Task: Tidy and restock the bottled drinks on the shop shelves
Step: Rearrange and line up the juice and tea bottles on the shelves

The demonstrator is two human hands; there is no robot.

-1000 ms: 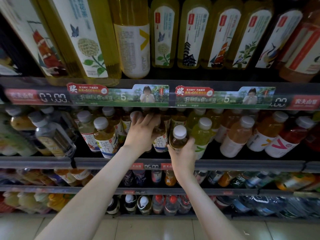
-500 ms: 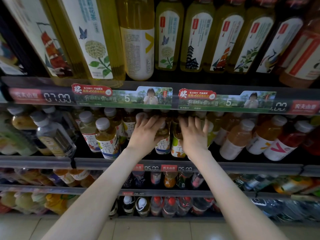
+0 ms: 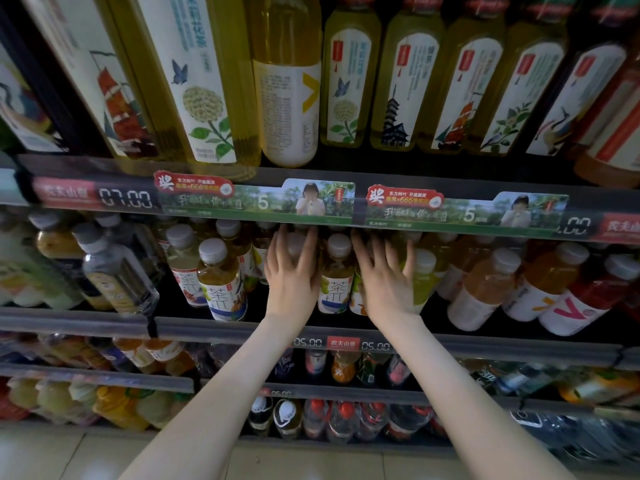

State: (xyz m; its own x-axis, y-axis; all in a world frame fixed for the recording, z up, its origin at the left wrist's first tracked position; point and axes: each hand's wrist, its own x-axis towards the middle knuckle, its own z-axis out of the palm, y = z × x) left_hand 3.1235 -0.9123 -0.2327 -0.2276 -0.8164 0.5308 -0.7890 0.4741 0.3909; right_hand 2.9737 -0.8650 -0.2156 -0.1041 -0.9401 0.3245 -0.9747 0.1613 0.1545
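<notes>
Tea bottle (image 3: pixel 336 271): white cap, amber drink, white label w/ blue base. Stands upright on mid shelf (image 3: pixel 221 328), front row, btwn both hands. Left hand (image 3: pixel 294 275) flat, fingers straight, just beside it. Right hand (image 3: pixel 388 282) fingers spread, over green bottle (image 3: pixel 425 282).

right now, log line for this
left hand: flat on capped bottle | right hand: spread over bottles | tea bottle: standing between hands
</notes>
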